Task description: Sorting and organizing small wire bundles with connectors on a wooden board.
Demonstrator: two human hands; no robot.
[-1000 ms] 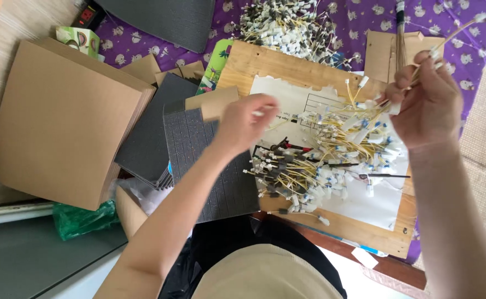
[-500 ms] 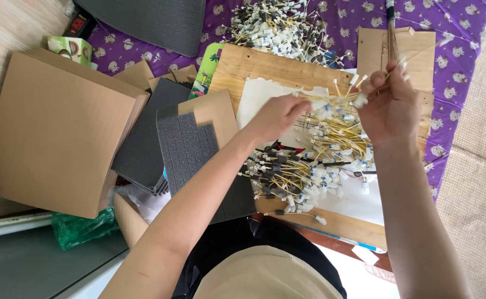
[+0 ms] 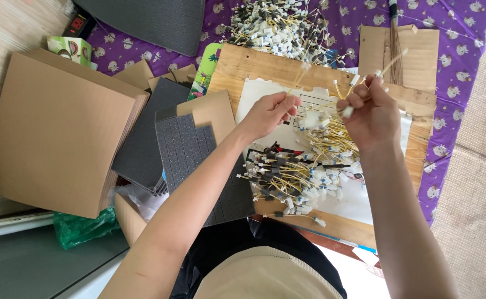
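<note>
Carefully, my left hand [image 3: 268, 113] pinches one thin yellow wire [image 3: 297, 83]; my right hand [image 3: 371, 111] keeps a bundle [image 3: 389, 62] in a closed grip, so I pull slowly, straight.

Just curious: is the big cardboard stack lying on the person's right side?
No, the cardboard stack lies by the left hand, beside grey foam sheets.
</note>
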